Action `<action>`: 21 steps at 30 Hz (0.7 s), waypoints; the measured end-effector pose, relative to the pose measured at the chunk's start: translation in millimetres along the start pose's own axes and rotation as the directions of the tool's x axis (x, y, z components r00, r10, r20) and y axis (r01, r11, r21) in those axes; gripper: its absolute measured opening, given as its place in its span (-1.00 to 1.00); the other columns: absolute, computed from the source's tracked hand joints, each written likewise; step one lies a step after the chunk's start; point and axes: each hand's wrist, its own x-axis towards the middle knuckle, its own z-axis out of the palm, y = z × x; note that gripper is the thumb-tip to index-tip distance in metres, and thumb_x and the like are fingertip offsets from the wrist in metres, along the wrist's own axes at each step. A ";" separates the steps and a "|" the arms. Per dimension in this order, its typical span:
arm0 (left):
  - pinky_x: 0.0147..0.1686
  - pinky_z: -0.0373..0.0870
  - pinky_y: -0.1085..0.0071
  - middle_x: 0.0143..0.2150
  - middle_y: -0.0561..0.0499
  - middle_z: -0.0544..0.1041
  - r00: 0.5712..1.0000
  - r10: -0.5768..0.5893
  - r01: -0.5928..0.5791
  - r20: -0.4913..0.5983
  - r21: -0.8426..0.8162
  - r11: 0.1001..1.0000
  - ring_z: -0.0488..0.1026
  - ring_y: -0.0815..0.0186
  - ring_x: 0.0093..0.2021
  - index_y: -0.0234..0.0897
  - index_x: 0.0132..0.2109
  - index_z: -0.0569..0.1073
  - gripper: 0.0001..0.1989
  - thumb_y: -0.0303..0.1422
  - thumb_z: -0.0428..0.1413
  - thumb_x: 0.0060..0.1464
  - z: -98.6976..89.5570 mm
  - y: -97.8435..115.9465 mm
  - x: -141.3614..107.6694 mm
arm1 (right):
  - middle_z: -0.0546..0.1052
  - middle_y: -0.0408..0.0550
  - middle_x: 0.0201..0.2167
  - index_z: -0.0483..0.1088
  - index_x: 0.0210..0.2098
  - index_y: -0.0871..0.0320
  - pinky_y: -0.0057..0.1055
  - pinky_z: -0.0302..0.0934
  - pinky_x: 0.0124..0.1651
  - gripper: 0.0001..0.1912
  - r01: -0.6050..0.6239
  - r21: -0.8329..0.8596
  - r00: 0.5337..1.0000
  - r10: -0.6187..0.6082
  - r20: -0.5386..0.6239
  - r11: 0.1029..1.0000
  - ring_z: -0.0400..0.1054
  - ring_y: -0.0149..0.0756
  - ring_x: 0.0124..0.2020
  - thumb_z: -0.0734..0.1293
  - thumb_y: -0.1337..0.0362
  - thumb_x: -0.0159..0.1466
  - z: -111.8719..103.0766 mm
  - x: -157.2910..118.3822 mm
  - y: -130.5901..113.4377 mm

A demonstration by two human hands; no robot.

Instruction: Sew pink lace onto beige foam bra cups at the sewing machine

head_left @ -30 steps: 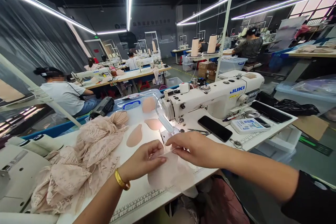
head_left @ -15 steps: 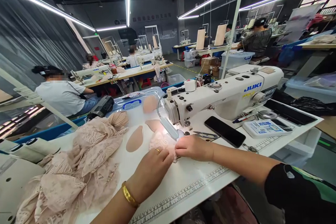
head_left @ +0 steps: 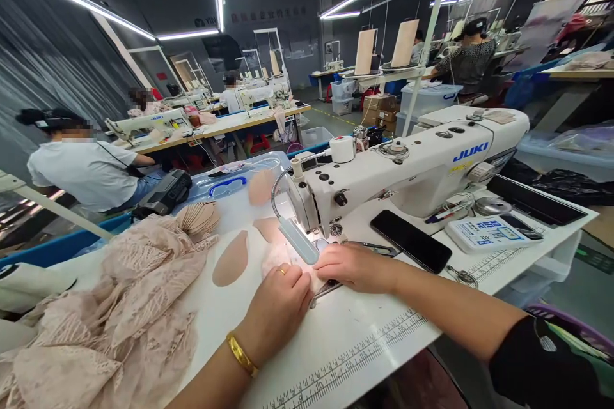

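A pale pink lace fabric piece [head_left: 274,257] lies lit under the needle end of a white sewing machine [head_left: 384,172]. My left hand [head_left: 281,307], with a ring and a gold bracelet, has its curled fingers closed on the near edge of this fabric. Close beside it, my right hand [head_left: 355,267] grips the fabric's right side, fingers bent together near the needle area. A small lamp [head_left: 297,241] on a bendable neck hides part of the fabric and the needle. Left of the lace, a beige teardrop-shaped pad [head_left: 231,260] rests on the white tabletop.
Heaped lace fabric [head_left: 119,307] covers the table's left side. Behind my right hand lie scissors [head_left: 371,247] and a black phone [head_left: 410,241]. A printed ruler [head_left: 345,361] runs along the front edge. Co-workers sit at other machines, one person [head_left: 86,163] at left.
The whole view has shifted slightly, moving the heap and the pad leftward in the picture. My right hand's fingers lie flatter on the fabric; both hands stay at the machine.
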 end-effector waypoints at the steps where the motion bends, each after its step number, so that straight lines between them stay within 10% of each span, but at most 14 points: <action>1: -0.33 0.37 0.22 -0.32 -0.04 0.44 1.000 -0.027 0.027 -0.004 -0.015 1.000 0.34 0.18 -0.33 -0.25 -0.29 0.40 -0.78 -0.44 -0.04 0.36 3.0 0.0 -0.7 | 0.62 -0.03 -0.12 0.51 -0.14 0.12 -0.37 0.20 -0.15 -0.67 -0.006 -0.019 1.000 0.006 0.001 1.000 0.36 -0.23 -0.09 0.18 0.56 0.39 -1.8 -0.3 -1.1; 21: -0.12 0.35 0.17 -0.20 -0.06 0.57 0.989 -0.004 -0.024 -0.145 -0.191 0.981 0.38 0.16 -0.21 -0.26 0.01 0.47 -0.78 -0.47 -0.06 0.40 16.2 -0.9 3.1 | 0.50 -0.05 -0.25 0.58 -0.17 0.08 -0.37 0.12 -0.21 -0.73 -0.015 -0.078 1.000 0.017 0.020 0.997 0.20 -0.28 -0.29 0.25 0.44 0.41 -5.3 -9.5 1.3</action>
